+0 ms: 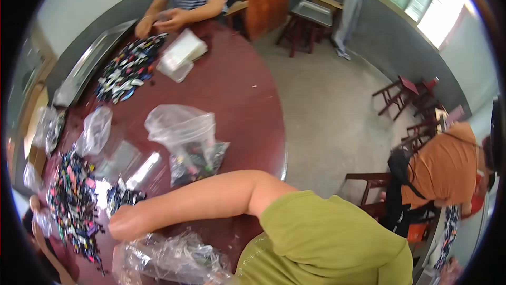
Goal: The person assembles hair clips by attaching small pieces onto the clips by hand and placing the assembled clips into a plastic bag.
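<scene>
Right hand (125,225) beside loose pile (74,203), toward far edge of desk (250,121); can't tell grip; left hand unseen. Keep wrist off plastic bag (158,256).

A workroom (heaped small parts (74,195)).

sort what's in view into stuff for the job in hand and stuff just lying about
Likely the job:
heap of small multicoloured pieces
crumpled clear plastic bag beside the right hand
clear plastic bag of small dark pieces

Apparently just lying about:
dark red wooden stools
silver rectangular tray
</scene>
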Tool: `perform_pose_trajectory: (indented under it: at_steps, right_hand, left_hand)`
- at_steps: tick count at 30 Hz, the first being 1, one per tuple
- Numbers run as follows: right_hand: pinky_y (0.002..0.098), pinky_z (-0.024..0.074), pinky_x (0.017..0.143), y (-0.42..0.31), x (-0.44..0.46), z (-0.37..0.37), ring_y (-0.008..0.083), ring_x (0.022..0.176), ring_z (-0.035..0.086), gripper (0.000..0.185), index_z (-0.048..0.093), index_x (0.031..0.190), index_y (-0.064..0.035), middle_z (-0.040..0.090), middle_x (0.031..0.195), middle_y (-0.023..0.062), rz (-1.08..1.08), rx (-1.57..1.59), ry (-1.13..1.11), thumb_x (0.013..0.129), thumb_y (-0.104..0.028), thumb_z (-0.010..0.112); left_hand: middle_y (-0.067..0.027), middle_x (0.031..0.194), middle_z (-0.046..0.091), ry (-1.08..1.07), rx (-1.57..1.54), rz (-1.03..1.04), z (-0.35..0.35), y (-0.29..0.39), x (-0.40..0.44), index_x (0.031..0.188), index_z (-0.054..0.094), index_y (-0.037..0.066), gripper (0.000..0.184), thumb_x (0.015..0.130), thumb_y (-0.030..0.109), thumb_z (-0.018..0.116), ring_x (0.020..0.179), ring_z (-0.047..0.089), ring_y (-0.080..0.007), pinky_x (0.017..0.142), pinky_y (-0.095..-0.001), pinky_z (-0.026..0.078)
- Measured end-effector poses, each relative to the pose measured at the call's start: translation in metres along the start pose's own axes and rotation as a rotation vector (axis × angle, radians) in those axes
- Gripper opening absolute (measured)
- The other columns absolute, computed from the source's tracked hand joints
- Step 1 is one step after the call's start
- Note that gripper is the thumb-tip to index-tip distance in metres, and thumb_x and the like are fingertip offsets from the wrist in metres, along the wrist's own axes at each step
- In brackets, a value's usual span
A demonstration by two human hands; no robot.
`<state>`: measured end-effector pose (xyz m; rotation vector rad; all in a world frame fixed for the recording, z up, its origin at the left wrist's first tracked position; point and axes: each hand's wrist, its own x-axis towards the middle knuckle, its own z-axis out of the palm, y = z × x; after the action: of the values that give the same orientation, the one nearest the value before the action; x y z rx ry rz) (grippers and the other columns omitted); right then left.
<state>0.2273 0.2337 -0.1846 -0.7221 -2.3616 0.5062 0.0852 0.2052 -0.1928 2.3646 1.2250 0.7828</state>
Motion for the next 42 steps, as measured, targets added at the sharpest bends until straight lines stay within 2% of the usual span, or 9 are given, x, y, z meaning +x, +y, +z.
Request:
perform_pose_trajectory:
  at_steps: [9, 14, 17, 20, 22, 26, 28, 35, 42]
  right_hand:
    - [0.0408, 0.0498, 0.058, -0.008, 0.016, -0.044, 0.0282, 0.063, 0.065, 0.014, 0.074, 0.067, -0.0112, 0.068, 0.065, 0.0075, 0.117, -0.056, -0.023, 0.058, -0.021, 0.071]
    - [0.0325, 0.051, 0.055, -0.043, 0.009, -0.116, 0.0153, 0.056, 0.064, 0.012, 0.072, 0.066, -0.0071, 0.067, 0.061, 0.0045, -0.091, 0.404, 0.377, 0.06, -0.017, 0.072]
    - [0.0268, 0.0467, 0.05, -0.107, -0.036, -0.173, 0.0126, 0.051, 0.06, 0.011, 0.071, 0.07, -0.0028, 0.066, 0.059, 0.0052, -0.185, 0.688, 0.117, 0.063, -0.011, 0.07]
    - [0.038, 0.0478, 0.054, -0.124, -0.049, -0.177, 0.0277, 0.057, 0.06, 0.013, 0.069, 0.067, -0.0005, 0.063, 0.063, 0.0159, -0.235, 0.399, -0.225, 0.065, -0.012, 0.064]
    - [0.04, 0.0492, 0.056, -0.118, -0.047, -0.16, 0.0324, 0.059, 0.06, 0.014, 0.068, 0.072, 0.0011, 0.063, 0.066, 0.0185, -0.247, 0.35, -0.106, 0.068, -0.011, 0.063]
    - [0.0367, 0.0512, 0.058, -0.085, -0.022, -0.157, 0.0287, 0.064, 0.066, 0.01, 0.069, 0.077, -0.001, 0.067, 0.068, 0.0148, -0.071, 0.508, 0.211, 0.074, -0.008, 0.063]
    - [0.0319, 0.0514, 0.063, -0.064, -0.017, -0.133, 0.0234, 0.067, 0.065, 0.008, 0.069, 0.081, -0.0014, 0.068, 0.076, 0.0115, 0.193, 0.314, 0.112, 0.075, -0.007, 0.066]
    - [0.0423, 0.0509, 0.075, -0.019, -0.012, -0.037, 0.0317, 0.088, 0.064, 0.024, 0.071, 0.097, -0.0094, 0.062, 0.095, 0.0117, 0.167, -0.132, -0.174, 0.074, -0.015, 0.069]
    - [0.0448, 0.0499, 0.074, -0.017, -0.013, -0.026, 0.0326, 0.088, 0.063, 0.02, 0.07, 0.093, -0.0089, 0.06, 0.094, 0.0118, 0.214, -0.153, -0.234, 0.076, -0.019, 0.07]
  left_hand:
    - [-0.0113, 0.088, 0.059, -0.019, 0.012, 0.074, 0.027, 0.018, 0.03, 0.095, 0.062, 0.002, 0.018, 0.082, 0.015, 0.065, 0.08, 0.059, -0.0269, 0.071, -0.0355, 0.047]
    - [-0.0112, 0.088, 0.059, 0.008, 0.013, 0.076, 0.018, 0.01, 0.025, 0.094, 0.062, 0.003, 0.018, 0.082, 0.015, 0.066, 0.08, 0.059, -0.0266, 0.071, -0.0352, 0.047]
    - [-0.0111, 0.088, 0.059, 0.065, 0.039, 0.016, -0.009, 0.004, -0.003, 0.094, 0.063, 0.003, 0.017, 0.081, 0.015, 0.066, 0.079, 0.059, -0.0264, 0.07, -0.035, 0.048]
    - [-0.0111, 0.088, 0.059, 0.118, 0.088, -0.042, -0.032, 0.014, -0.032, 0.093, 0.064, 0.004, 0.017, 0.081, 0.015, 0.067, 0.079, 0.059, -0.0263, 0.07, -0.0347, 0.048]
    - [-0.011, 0.088, 0.059, 0.131, 0.11, -0.071, -0.037, 0.02, -0.035, 0.093, 0.064, 0.004, 0.017, 0.081, 0.015, 0.067, 0.079, 0.059, -0.0262, 0.069, -0.0346, 0.048]
    - [-0.0118, 0.091, 0.06, 0.146, 0.172, -0.129, -0.034, 0.016, -0.028, 0.096, 0.065, 0.003, 0.02, 0.079, 0.013, 0.069, 0.082, 0.06, -0.0288, 0.072, -0.0363, 0.049]
    - [-0.0122, 0.093, 0.061, 0.136, 0.164, -0.115, -0.035, 0.015, -0.034, 0.098, 0.065, 0.003, 0.022, 0.078, 0.012, 0.069, 0.085, 0.061, -0.0306, 0.074, -0.0376, 0.049]
    - [-0.0112, 0.09, 0.062, 0.043, 0.078, -0.103, -0.038, 0.002, -0.035, 0.103, 0.062, 0.004, 0.028, 0.075, 0.004, 0.066, 0.085, 0.061, -0.0313, 0.073, -0.0396, 0.049]
    - [-0.0123, 0.087, 0.065, 0.095, -0.002, -0.232, -0.037, 0.005, -0.036, 0.104, 0.061, 0.003, 0.033, 0.072, -0.002, 0.069, 0.079, 0.064, -0.0266, 0.069, -0.036, 0.051]
